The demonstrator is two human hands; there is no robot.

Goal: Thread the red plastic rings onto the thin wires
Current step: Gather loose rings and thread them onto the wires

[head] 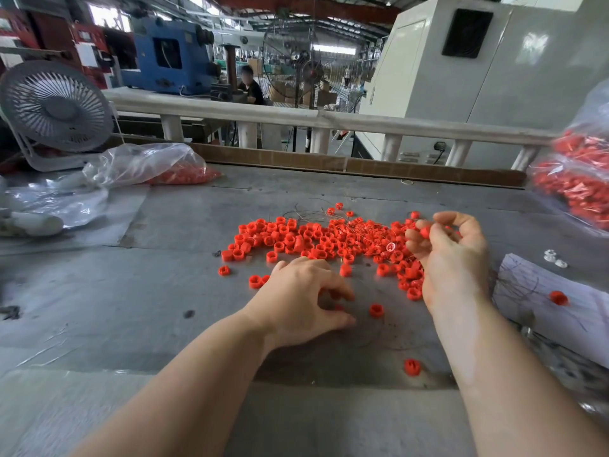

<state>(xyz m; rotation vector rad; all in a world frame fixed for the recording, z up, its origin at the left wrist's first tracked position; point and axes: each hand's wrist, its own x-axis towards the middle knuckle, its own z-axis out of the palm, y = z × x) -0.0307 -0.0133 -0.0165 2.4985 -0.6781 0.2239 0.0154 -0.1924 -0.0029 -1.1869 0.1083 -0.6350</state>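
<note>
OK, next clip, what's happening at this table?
A person sits at a grey worktable strewn with a pile of red plastic rings and tangled thin wires. The right hand is raised over the pile, pinching a red ring at its fingertips. The left hand is down on the table, fingers curled around loose rings. Clear bags of red parts lie at the table's sides.

1. Red rings (316,237) are lying on a grey table (164,291).
2. Clear bags (580,179) are showing red pieces inside.
3. A white fan (56,107) is showing radial grille lines.
4. A blue machine (168,57) is standing behind.
5. A white cabinet (478,77) is bearing a black vent.
</note>
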